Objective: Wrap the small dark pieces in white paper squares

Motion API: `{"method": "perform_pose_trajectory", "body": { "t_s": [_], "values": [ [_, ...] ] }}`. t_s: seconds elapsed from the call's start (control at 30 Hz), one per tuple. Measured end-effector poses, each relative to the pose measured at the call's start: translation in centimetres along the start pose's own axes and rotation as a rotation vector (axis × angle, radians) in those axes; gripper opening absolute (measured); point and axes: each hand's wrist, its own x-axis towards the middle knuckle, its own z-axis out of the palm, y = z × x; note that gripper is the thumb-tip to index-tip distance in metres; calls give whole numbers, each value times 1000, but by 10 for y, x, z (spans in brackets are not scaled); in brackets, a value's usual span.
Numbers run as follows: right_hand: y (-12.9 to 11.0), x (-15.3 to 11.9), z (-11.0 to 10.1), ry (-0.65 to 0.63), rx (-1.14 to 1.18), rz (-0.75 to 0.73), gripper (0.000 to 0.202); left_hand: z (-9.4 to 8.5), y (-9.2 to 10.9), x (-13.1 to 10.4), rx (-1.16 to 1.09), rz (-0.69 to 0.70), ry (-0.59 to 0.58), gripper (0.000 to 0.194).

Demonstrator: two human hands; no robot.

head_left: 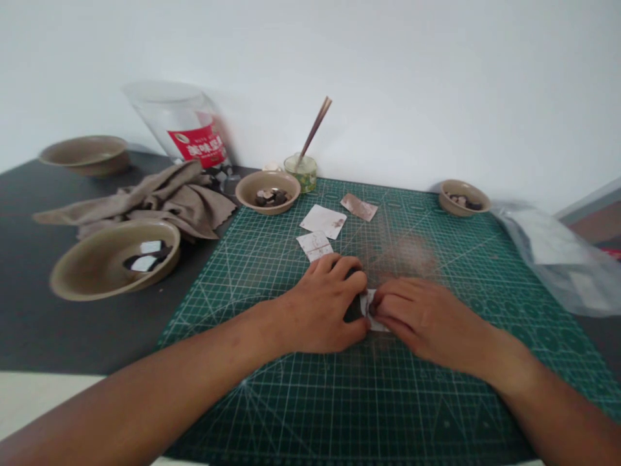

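Observation:
A small white paper piece (380, 326) with dark marks lies on the green cutting mat (310, 414) between my hands. My left hand (327, 307) arches over the mat, its thumb and forefinger tips holding down the paper's left edge. My right hand (422, 317) has its fingers bunched together on the paper's right side. A small dark spot or bit shows at those fingertips; what they pinch is mostly hidden. Just beyond my left knuckles is a stained paper square (314, 243). Behind it are a whiter square (324, 221) and a brown-stained one (359, 207).
Bowls with dark pieces stand at left (77, 265), back centre (242, 189) and back right (449, 200). Another bowl (85, 155), a brown cloth (160, 200) and a clear jar (160, 110) are farther left. Chopsticks (315, 129) lean in a green-patterned cup (306, 178). A plastic bag (557, 259) lies right.

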Motion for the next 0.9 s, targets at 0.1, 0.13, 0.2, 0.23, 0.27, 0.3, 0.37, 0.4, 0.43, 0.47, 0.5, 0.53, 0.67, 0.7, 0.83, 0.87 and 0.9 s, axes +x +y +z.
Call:
{"method": "perform_pose_trajectory", "body": {
  "t_s": [0.1,0.13,0.2,0.23,0.27,0.3,0.37,0.4,0.43,0.47,0.5,0.53,0.67,0.7,0.83,0.87,0.9],
  "values": [
    [5,-3,-4,-27,-6,90,14,0,0,0,0,-3,2,31],
    [6,-4,-5,-76,29,70,15,0,0,0,-1,-1,2,32],
    [6,-5,-6,-113,91,22,15,0,0,0,-2,4,4,32],
    [6,-4,-5,-102,100,9,15,0,0,0,-3,6,2,32],
    [6,-3,-4,-72,89,14,15,0,0,0,-3,5,1,31],
    [6,-3,-3,-35,62,36,15,0,0,0,-3,3,2,31],
    [7,-1,-2,8,8,87,15,0,0,-1,-3,-4,4,32],
    [7,-1,-2,-4,6,94,15,0,0,-1,-4,-6,5,33],
    [8,-1,-3,-34,21,82,15,0,0,-1,-5,-4,6,33],
    [8,-1,-3,-64,44,55,15,0,0,-1,-6,1,6,33],
    [8,-1,-3,-82,66,27,15,0,0,-1,-7,8,6,33],
    [9,-1,-3,-82,79,8,14,0,0,-1,-6,13,5,32],
    [12,1,-3,5,21,39,16,-1,0,-1,-3,12,3,31],
    [13,0,-4,3,18,49,16,-1,0,-1,-2,11,3,32],
    [9,-3,-5,-79,71,16,15,-1,0,-2,0,14,1,33],
    [8,-3,-4,-82,75,-5,15,-1,1,-2,1,15,2,33],
    [6,-2,-2,-71,68,-23,14,-1,1,-2,2,15,5,33]
  ]
}}
